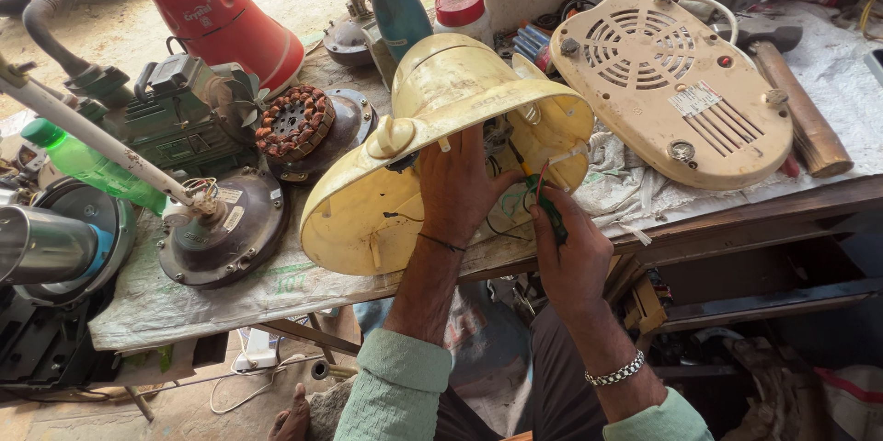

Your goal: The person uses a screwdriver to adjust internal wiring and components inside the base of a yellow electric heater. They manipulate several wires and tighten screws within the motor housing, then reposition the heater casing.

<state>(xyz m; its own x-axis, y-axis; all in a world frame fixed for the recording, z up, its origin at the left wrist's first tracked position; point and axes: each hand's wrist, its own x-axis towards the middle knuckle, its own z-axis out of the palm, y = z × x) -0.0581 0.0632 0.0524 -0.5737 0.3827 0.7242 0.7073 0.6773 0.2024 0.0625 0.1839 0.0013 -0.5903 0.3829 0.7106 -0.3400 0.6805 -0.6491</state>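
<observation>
A yellowed plastic appliance housing [441,101] lies tipped on its side at the workbench's front edge, its open underside facing me. My left hand [457,185] is pressed into that opening, fingers gripping the rim of the housing. My right hand [572,252] holds a green-handled screwdriver [544,204] whose tip reaches into the housing among thin red and black wires. A cream perforated base cover [676,87] lies flat just to the right of the housing.
On the bench [754,197] lie a copper-wound motor stator [294,121], a green pump motor [184,114], a dark round fan motor [221,229], a red cone-shaped housing [221,18], a teal bottle [397,4], a green bottle [92,165] and a hammer [796,101].
</observation>
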